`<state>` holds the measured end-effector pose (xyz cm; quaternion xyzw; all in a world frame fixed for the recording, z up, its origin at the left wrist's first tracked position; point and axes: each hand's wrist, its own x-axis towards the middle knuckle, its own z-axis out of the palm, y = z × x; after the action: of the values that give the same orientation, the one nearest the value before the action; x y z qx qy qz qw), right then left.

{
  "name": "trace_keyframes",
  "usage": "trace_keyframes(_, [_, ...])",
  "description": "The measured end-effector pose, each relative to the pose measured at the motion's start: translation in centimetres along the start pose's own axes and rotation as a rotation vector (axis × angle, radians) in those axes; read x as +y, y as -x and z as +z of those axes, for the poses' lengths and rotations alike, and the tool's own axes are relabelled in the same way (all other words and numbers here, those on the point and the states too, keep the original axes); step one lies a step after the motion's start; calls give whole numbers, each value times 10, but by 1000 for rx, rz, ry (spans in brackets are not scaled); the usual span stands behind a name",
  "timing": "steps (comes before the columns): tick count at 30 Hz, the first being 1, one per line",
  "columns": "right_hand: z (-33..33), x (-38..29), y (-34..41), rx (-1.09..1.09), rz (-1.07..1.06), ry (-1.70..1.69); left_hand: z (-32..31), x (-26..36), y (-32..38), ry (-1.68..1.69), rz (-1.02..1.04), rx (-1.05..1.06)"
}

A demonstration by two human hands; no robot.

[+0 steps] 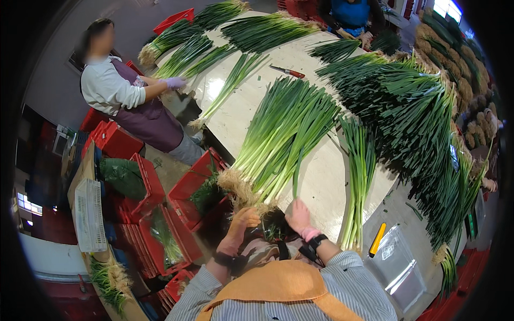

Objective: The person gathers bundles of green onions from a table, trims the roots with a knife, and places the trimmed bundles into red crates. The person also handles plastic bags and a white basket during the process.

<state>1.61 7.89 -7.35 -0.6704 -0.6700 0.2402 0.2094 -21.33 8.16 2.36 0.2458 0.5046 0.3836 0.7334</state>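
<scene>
A big loose bunch of green garlic plants (281, 128) lies before me, dark leaves pointing away and tangled roots (237, 186) over the near table edge. My left hand (243, 220) is at the root ends with curled fingers; whether it grips a stalk is hidden. A single long green leaf (296, 172) rises from the closed fingers of my right hand (299, 216), just right of the bunch. To the right of that hand lies a slimmer bunch of green garlic (357, 176), its pale stems towards me.
Beyond the bunch is a red-handled knife (295, 74) on the pale table (229, 108). A yellow box cutter (377, 240) and clear plastic bags (397, 261) lie right. A tall green garlic heap (405, 104) lines the right side. Red crates (178, 200) stand left. Two co-workers (136, 96) handle plants.
</scene>
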Motion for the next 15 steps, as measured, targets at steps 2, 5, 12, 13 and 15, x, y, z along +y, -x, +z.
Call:
trace_keyframes(2, [3,-14,19,-387,-71,-163,-10,-15,-17,-73,-20,40])
trace_keyframes(5, [1,-36,34,-820,-379,-179,-8,-41,-61,-398,17,217])
trace_keyframes(12, [-18,-33,31,-831,-254,-211,13,-62,-108,-1308,290,288])
trace_keyframes(13, [-18,-34,36,-898,-264,-288,16,-60,-110,-1393,264,252])
trace_keyframes(15, [-13,-38,41,-977,-366,-246,19,-53,-113,-1559,216,182])
